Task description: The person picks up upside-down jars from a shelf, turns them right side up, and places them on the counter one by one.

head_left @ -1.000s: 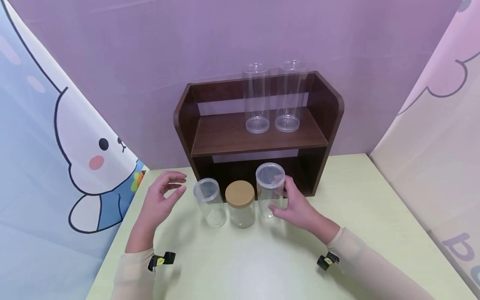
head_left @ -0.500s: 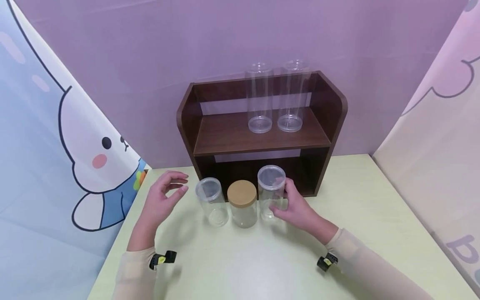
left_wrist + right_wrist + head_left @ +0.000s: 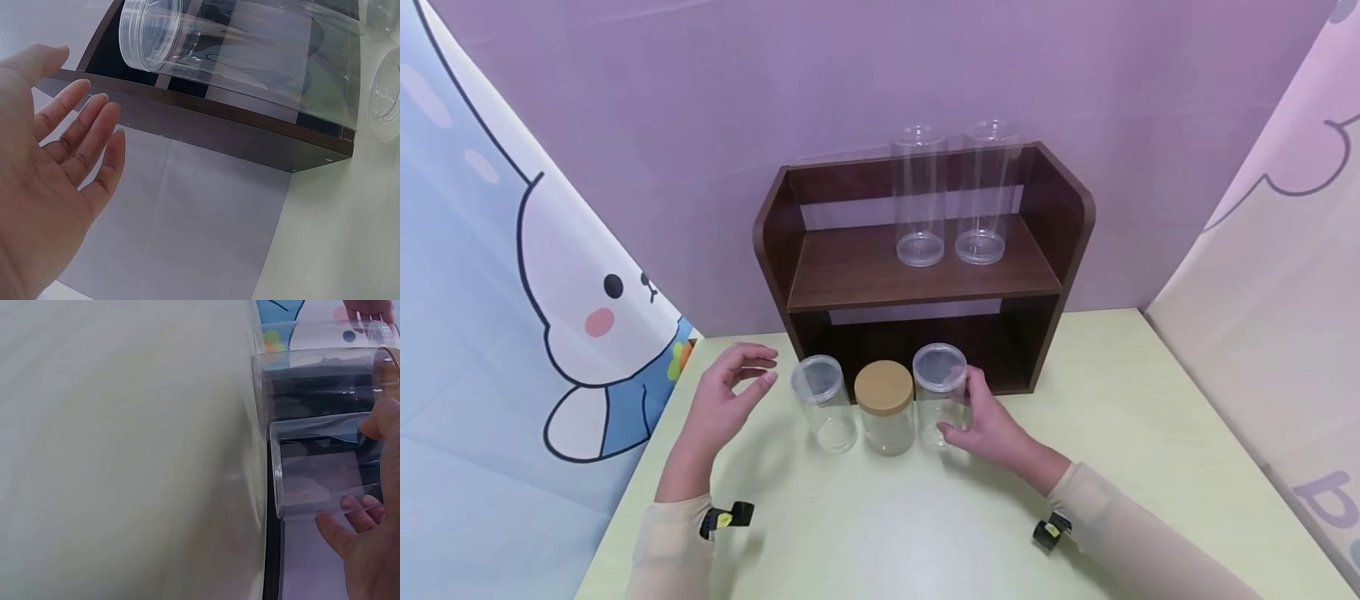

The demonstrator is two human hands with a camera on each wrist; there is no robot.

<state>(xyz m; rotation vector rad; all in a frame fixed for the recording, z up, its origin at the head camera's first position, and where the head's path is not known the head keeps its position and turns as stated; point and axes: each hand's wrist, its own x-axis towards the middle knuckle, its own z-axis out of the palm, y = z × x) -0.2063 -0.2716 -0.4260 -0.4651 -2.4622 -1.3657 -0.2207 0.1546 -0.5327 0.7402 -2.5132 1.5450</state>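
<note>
My right hand (image 3: 996,425) grips a clear jar (image 3: 939,368) with a clear lid, thumb on the near side and fingers behind it. The right wrist view has that jar (image 3: 322,465) between thumb and fingers; whether its base touches the table I cannot tell. Just left of it a shorter clear jar with a tan lid (image 3: 883,387) stands upright. Beyond that is another clear-lidded jar (image 3: 823,404). My left hand (image 3: 724,400) is held apart from the jars, left of them, fingers loosely bent with nothing in them; the left wrist view shows its bare palm (image 3: 37,187).
Behind the jars stands a dark brown two-tier shelf (image 3: 917,287). On its upper board are two tall clear cylinders, a left one (image 3: 920,196) and a right one (image 3: 987,196). A pale table (image 3: 880,525) lies below, with a purple curtain (image 3: 700,108) at the back.
The jar in my right hand has come down and slightly toward me, its top now nearly level with the tan-lidded jar. My left hand has stayed nearly still.
</note>
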